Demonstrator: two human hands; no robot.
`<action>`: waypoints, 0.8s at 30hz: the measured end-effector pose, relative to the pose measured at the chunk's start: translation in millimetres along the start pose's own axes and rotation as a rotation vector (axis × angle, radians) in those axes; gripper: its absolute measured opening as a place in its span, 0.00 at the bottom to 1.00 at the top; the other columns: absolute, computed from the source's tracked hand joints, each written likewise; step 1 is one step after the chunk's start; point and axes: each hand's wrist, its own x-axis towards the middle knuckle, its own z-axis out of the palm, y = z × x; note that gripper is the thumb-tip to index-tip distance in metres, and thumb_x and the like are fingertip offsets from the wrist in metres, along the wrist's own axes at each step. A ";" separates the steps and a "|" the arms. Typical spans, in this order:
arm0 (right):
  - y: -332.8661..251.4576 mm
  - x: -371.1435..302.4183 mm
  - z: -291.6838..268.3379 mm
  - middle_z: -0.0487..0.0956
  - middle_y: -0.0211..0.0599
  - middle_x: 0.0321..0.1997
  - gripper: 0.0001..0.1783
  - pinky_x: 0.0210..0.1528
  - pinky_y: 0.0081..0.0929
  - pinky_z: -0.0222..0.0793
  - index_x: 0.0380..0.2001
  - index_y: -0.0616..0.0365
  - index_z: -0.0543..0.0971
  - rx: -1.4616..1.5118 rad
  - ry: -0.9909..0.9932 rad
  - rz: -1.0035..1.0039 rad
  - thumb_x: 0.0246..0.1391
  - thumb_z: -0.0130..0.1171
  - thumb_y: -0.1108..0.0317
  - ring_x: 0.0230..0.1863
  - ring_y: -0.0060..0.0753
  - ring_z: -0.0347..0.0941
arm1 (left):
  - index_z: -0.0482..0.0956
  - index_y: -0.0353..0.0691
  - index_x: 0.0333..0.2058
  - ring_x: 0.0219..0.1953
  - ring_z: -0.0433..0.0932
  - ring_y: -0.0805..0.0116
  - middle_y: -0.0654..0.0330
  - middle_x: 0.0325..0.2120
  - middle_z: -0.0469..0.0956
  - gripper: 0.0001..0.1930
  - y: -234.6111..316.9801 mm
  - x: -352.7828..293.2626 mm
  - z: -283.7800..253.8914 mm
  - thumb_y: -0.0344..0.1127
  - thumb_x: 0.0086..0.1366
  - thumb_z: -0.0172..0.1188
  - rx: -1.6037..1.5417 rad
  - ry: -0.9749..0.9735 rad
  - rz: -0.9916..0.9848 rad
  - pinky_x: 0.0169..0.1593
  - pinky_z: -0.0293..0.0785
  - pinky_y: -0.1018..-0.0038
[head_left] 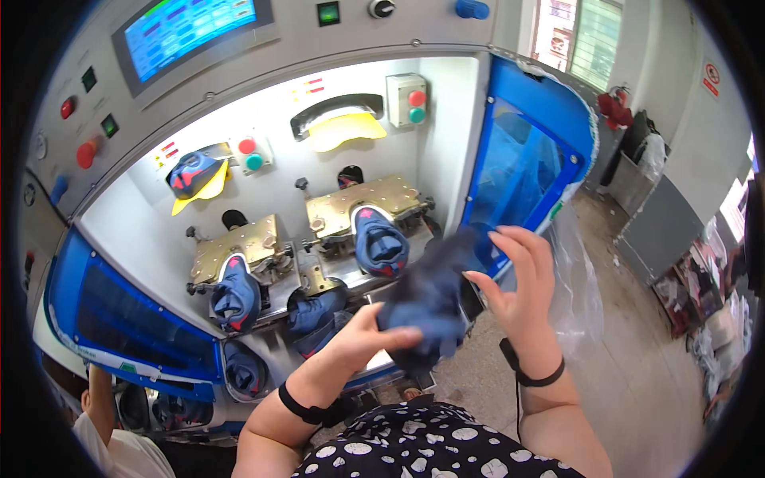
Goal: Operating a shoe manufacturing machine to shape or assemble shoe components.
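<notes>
A dark blue shoe upper (426,299), smeared by motion, is held in front of me between both hands. My left hand (370,338) grips its lower end, thumb across the top. At its upper right end my right hand (522,271) pinches the edge between thumb and fingers. Just beyond, another blue shoe upper (381,243) with a red mark sits over a form below a brass-coloured plate (362,205). To the left, a similar upper (236,295) hangs at a second brass-coloured plate (235,248). More uppers (317,311) lie on the ledge beside my left wrist.
The lit machine bay has blue side doors (522,159) and button boxes (408,99). A touch screen (191,36) sits above. At the lower left are a co-worker's arm (100,402) and another upper (245,370). Bagged goods (709,319) stand along the right.
</notes>
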 end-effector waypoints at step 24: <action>40.7 198.2 298.7 0.75 0.47 0.49 0.20 0.55 0.42 0.67 0.47 0.54 0.77 0.287 -0.250 -0.132 0.50 0.66 0.63 0.50 0.50 0.71 | 0.63 0.42 0.62 0.59 0.69 0.48 0.46 0.55 0.71 0.28 -71.8 -111.0 -67.3 0.52 0.71 0.53 -0.499 0.704 0.382 0.60 0.68 0.49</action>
